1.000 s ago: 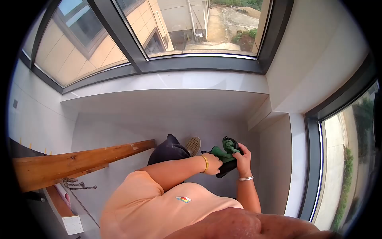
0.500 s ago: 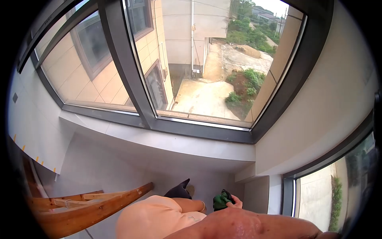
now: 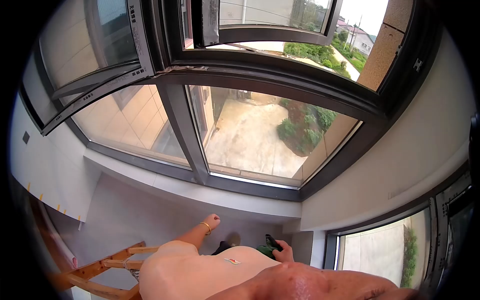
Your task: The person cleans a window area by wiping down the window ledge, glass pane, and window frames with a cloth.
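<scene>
My left hand (image 3: 213,220), with a gold bangle at the wrist, is stretched out over the grey floor. Its fingers are curled into a loose fist and I see nothing in them. Close to my body at the lower right, my right hand (image 3: 285,251) grips a bunched dark green and black cloth (image 3: 270,246). Part of that cloth is hidden behind my peach-coloured shirt (image 3: 200,270).
A wooden ladder (image 3: 100,265) stands at the lower left. Ahead is a dark-framed window (image 3: 250,185) above a pale sill (image 3: 210,197), with opened sashes (image 3: 142,50) overhead. Another window (image 3: 380,250) is on the right. A white panel (image 3: 55,160) borders the left.
My view has tilted up, showing opened upper sashes. My left hand has come into view, reaching forward over the floor. The right hand still holds the green cloth.
</scene>
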